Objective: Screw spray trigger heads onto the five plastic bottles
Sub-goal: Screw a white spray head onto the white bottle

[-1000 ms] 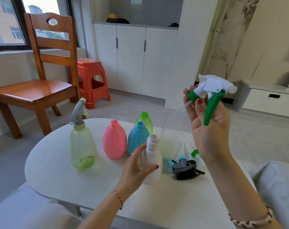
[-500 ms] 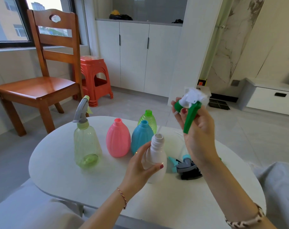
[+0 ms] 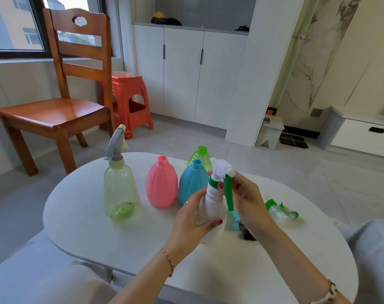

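The second bottle was being done. The left hand (image 3: 193,218) was wrapped around the round white plastic bottle (image 3: 210,207), holding it up on the white oval table (image 3: 87,216). The right hand (image 3: 246,200) gripped the white spray head with the green collar and green trigger (image 3: 222,174), and that head sat right on top of the white bottle's neck. It looked like the green collar was touching the neck, but I could not tell if it had caught the thread yet.

I think the next move needed the right hand to turn the green collar round and round while the left hand kept the bottle from spinning. The head had to sit straight, or it could go on crooked.

One pale green see-through bottle with a grey spray head (image 3: 120,189) stood finished on the left. A pink ribbed bottle (image 3: 161,185), a blue ribbed bottle (image 3: 192,185) and a bright green bottle (image 3: 201,156) stood open just behind the hands, so three more were waiting. The blue bottle was very near the left hand and could get bumped.

More loose spray heads lay on the table by the right wrist: a clear one with green ends (image 3: 281,210), and a blue and dark one (image 3: 240,226) partly hidden by the hand.

A brown wooden chair (image 3: 61,102) and an orange plastic stool (image 3: 129,102) stood well apart on the floor.
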